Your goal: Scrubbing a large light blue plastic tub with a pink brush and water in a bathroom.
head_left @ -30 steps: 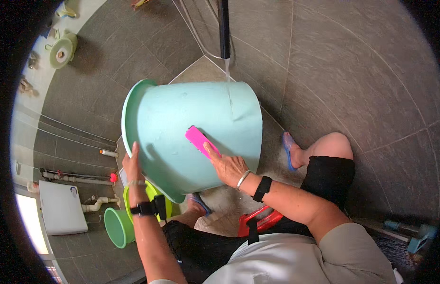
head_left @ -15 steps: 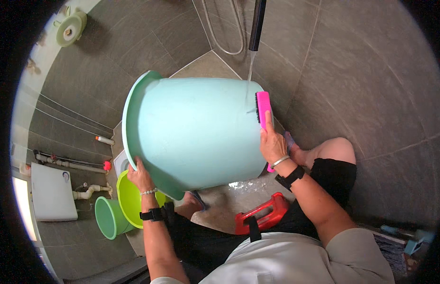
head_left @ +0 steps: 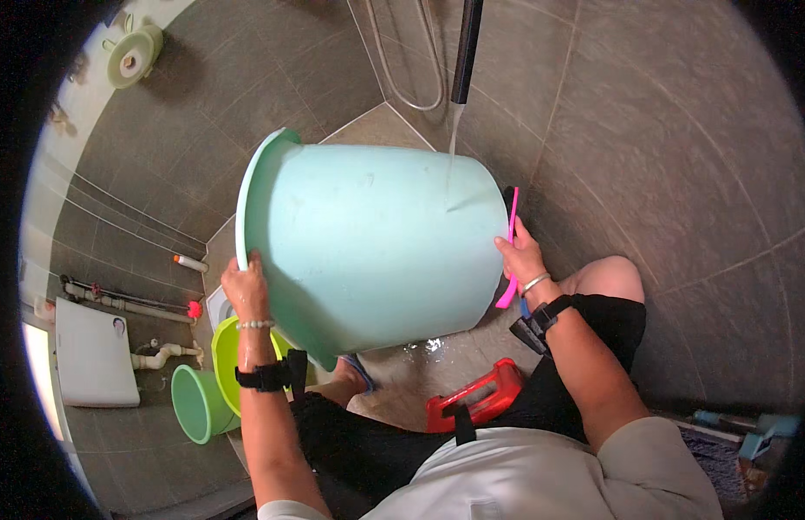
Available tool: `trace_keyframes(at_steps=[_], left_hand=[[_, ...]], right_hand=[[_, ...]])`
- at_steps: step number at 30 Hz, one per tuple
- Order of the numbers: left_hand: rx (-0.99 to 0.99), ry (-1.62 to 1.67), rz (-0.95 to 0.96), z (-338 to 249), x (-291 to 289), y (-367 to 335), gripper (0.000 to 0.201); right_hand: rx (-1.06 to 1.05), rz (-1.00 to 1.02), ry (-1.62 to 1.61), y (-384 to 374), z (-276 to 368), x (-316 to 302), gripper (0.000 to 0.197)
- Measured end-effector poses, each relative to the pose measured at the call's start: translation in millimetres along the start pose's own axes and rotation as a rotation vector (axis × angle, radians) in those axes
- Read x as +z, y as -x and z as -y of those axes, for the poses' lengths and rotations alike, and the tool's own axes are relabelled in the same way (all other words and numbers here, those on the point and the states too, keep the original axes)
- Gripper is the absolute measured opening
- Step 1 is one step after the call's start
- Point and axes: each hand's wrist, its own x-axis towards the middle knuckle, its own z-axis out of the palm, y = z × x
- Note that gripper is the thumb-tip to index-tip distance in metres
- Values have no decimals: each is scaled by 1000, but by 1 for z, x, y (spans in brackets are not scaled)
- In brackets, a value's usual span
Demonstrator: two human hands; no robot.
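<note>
A large pale turquoise tub (head_left: 376,234) lies on its side in front of me, its wide rim to the left and its base to the right. My left hand (head_left: 246,290) grips the rim at the near left, fingers over the edge. At the base, my right hand (head_left: 521,253) is closed around a pink scrubbing brush (head_left: 514,217), with its dark bristles turned toward the tub's bottom. Water runs from a black spout (head_left: 466,56) onto the tub's upper side near the base. Whether the bristles touch the base I cannot tell.
A yellow-green basin (head_left: 225,373) and a green bucket (head_left: 194,403) stand at the left. A red plastic stool (head_left: 476,396) is by my legs. A metal shower hose (head_left: 420,95) hangs on the tiled wall. A white cistern (head_left: 97,354) is at the far left.
The brush has gone from the tub's side to past its base and turned edge-on. The tub has shifted slightly right, and my left hand's hold on the rim has moved a little.
</note>
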Motion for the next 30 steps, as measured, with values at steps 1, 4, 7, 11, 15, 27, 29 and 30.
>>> trace_keyframes(at_steps=[1,4,7,11,15,27,29,30], left_hand=[[37,46,-10,4,-1,6,20],[47,174,-14,9,-8,27,16],[64,190,-56,25,-17,38,11],[72,249,-118,41,-5,62,9],[-1,441,8,44,6,67,16],[80,-119,7,11,-7,2,25],[58,-164,25,6,-7,5,24],[60,-187,28,5,-8,7,22]], right_hand=[[-55,-13,-110,3,-3,0,58],[-100,0,-190,4,0,0,62],[-162,16,-188,-1,3,6,65],[-189,-7,-170,-9,5,11,68],[-218,-74,-33,-28,-20,0,72],[-623,-332,521,-1,-10,13,57],[-687,-257,648,10,-6,18,53],[-684,-257,653,18,-6,25,53]])
